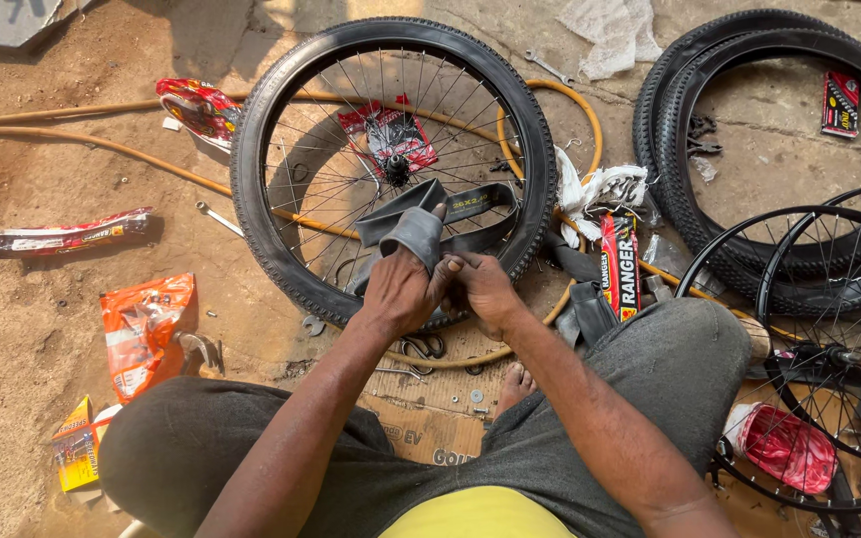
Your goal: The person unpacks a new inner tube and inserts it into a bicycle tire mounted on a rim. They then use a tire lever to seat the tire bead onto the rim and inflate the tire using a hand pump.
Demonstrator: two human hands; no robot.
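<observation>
I sit on the ground with a spoked bicycle wheel [281, 120] and its black tyre lying flat in front of me. A limp black inner tube [470, 204] is draped across the wheel's near side. My left hand [403, 289] grips a folded part of the tube and lifts it. My right hand [485, 289] is pressed against the left one, with its fingers closed on the same tube by the tyre's near edge.
An orange hose [72, 139] runs over the dirt and under the wheel. Loose black tyres [670, 159] and bare spoked rims [799, 329] lie at right. Red and orange wrappers [146, 334], a spanner [219, 219], white rags [600, 189] and cardboard [430, 433] lie around me.
</observation>
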